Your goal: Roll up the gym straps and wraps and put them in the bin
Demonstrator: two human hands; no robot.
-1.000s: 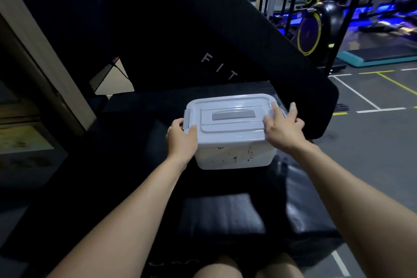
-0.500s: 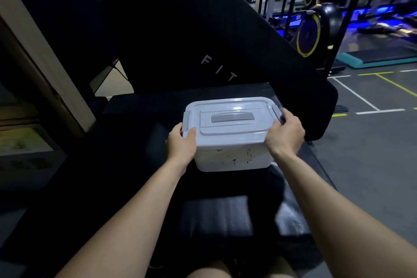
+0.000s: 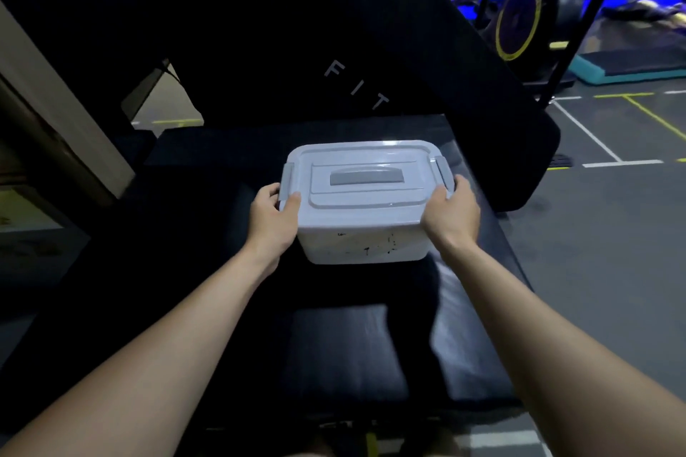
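A pale grey plastic bin (image 3: 365, 245) with its lid (image 3: 365, 182) on and a grey handle on top sits on a black padded gym bench (image 3: 345, 349), in the middle of the view. My left hand (image 3: 273, 217) grips the bin's left end, thumb on the lid beside the left latch. My right hand (image 3: 451, 215) grips the right end, thumb on the lid's edge beside the right latch. No straps or wraps show; the bin's inside is hidden by the lid.
A raised black backrest pad (image 3: 334, 48) lettered "FIT" stands right behind the bin. An exercise bike with a yellow-rimmed wheel (image 3: 519, 15) and a teal step platform (image 3: 631, 67) stand at the back right. Grey floor with painted lines (image 3: 612, 197) lies to the right.
My right hand's fingers, spread over the lid's right corner a second ago, have closed round the bin's right end. The left hand has kept its grip.
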